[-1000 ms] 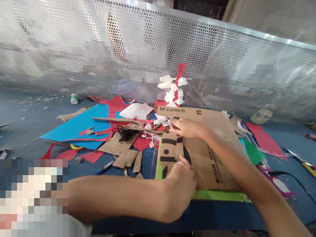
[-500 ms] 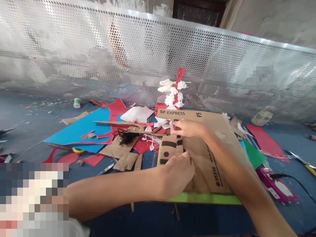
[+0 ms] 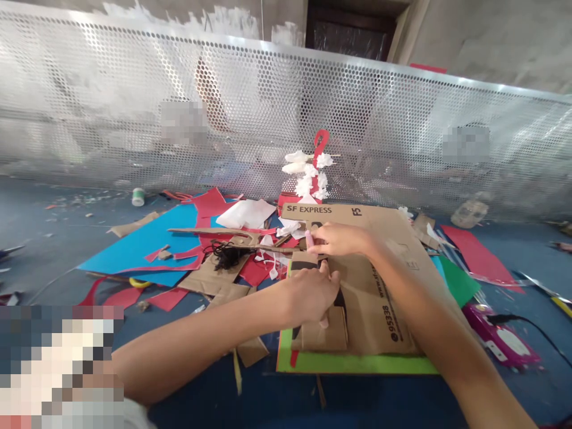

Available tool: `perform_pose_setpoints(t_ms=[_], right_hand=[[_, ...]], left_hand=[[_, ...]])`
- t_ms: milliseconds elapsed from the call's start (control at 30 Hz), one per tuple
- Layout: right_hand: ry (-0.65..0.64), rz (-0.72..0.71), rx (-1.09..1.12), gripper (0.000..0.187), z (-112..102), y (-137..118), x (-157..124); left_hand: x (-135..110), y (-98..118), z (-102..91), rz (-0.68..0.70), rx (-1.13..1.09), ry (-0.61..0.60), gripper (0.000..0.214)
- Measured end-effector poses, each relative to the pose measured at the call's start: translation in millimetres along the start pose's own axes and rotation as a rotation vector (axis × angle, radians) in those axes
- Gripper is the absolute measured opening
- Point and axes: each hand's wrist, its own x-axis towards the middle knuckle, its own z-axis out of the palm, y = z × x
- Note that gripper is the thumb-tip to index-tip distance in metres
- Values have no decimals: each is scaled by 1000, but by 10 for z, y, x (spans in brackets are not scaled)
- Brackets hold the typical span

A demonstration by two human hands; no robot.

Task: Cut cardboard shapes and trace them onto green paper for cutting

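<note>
A large brown cardboard sheet (image 3: 375, 286) printed "SF EXPRESS" lies on a lime-green board (image 3: 370, 363). My left hand (image 3: 310, 292) rests on the left part of the cardboard, fingers spread and pressing on its surface near a slit or fold. Below that hand a smaller cardboard flap (image 3: 324, 330) shows. Farther up, my right hand (image 3: 342, 238) is closed around a slim pink tool (image 3: 310, 241), held upright against the cardboard; its tip and exact kind are hidden.
Blue paper (image 3: 129, 238), red scraps, cardboard pieces and black string (image 3: 230, 255) lie to the left. Behind stands a red hook-shaped piece with white flowers (image 3: 315, 179). At right are a purple device (image 3: 500, 336) with a cable and a yellow-handled tool (image 3: 560, 307).
My left hand has moved up a little, and its fingers have spread from a fist-like press. The lower cardboard flap has come into view. My right hand stays on the pink tool.
</note>
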Motion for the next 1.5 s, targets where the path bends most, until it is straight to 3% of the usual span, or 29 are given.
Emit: perform_pose_setpoints(t_ms=[133, 367, 600, 833, 1100, 1300, 1500], right_hand=[[-21, -15, 0, 21, 8, 34, 27], [142, 17, -182, 28, 49, 274, 238], [174, 5, -171, 28, -29, 387, 368], [6, -2, -71, 24, -148, 265, 303], [175, 6, -198, 17, -98, 396, 476], [260, 40, -121, 13, -122, 362, 457], [231, 34, -77, 18, -130, 400, 454]], left_hand=[[2, -2, -14, 19, -7, -18, 101], [-15, -9, -24, 24, 4, 5, 91], [-62, 21, -138, 28, 12, -47, 82], [-44, 16, -100, 30, 44, -12, 83], [-22, 10, -90, 37, 37, -15, 87], [19, -8, -35, 50, 23, 12, 87], [29, -28, 1, 58, 21, 34, 85]])
